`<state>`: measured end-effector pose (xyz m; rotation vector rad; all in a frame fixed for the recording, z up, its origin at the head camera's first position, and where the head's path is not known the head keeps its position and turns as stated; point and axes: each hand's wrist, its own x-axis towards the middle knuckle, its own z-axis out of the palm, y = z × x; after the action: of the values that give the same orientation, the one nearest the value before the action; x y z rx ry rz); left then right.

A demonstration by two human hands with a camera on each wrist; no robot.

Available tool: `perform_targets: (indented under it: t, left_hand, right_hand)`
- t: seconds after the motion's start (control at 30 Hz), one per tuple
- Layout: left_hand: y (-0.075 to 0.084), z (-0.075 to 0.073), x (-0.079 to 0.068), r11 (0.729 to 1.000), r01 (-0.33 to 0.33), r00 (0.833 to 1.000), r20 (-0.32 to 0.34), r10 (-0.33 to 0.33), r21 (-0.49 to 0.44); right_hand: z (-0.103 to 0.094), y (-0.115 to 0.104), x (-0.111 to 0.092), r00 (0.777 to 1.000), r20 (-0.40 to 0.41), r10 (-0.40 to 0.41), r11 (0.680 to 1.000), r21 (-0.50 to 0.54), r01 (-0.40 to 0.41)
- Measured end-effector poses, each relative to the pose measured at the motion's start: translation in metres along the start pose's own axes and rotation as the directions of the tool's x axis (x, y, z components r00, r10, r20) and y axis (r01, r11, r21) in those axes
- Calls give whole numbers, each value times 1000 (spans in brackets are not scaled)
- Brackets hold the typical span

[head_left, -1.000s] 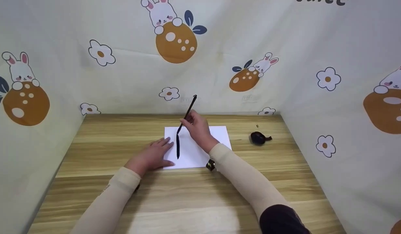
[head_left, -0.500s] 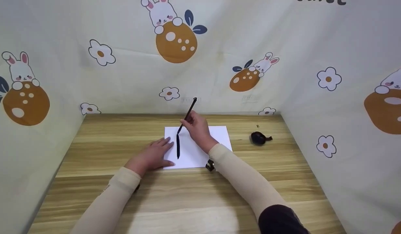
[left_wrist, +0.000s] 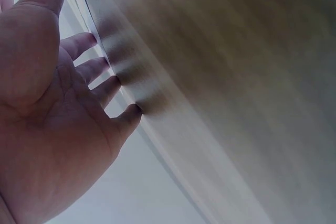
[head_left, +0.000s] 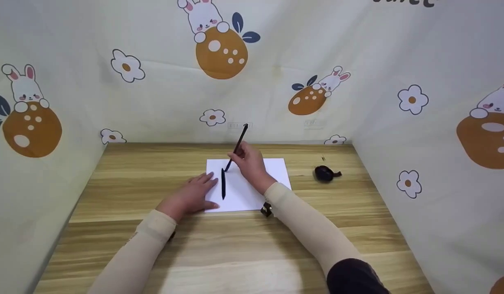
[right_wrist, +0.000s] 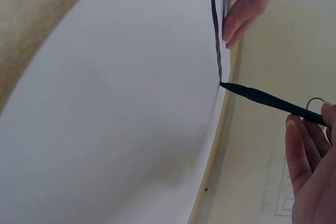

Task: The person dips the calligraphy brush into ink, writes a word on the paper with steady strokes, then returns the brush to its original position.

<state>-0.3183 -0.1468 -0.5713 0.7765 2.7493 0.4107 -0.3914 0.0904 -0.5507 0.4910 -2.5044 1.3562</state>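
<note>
On the white paper point(head_left: 244, 196), my right hand point(head_left: 253, 165) pinches the brush point(right_wrist: 257, 96), whose tip appears to touch the far end of a black stroke point(head_left: 224, 184). My left hand point(head_left: 192, 195) lies with fingers extended over the paper's left edge. I judge three hazards: left fingertips straying inward could smear the stroke if it is wet; lingering tip pressure could blot its end; slack left-hand pressure could let the sheet slip. Right of the paper sits a dark dish point(head_left: 324, 174). Beneath it spreads a wood-grained tabletop point(head_left: 235, 253); behind and beside it hang rabbit-and-fruit-printed cloths point(head_left: 162, 102).
</note>
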Motion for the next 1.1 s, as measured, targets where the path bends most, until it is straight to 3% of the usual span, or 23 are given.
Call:
perform_targets:
  t: [0.43, 1.1]
  left_hand:
    - [3, -2, -1, 1000, 18, 1000, 21, -18, 5]
    - [2, -2, -2, 1000, -21, 1000, -8, 22, 12]
  right_hand:
    - [-10, -3, -12, 998, 63, 17, 998, 62, -21]
    - [-18, -11, -31, 988, 156, -18, 999, 35, 13]
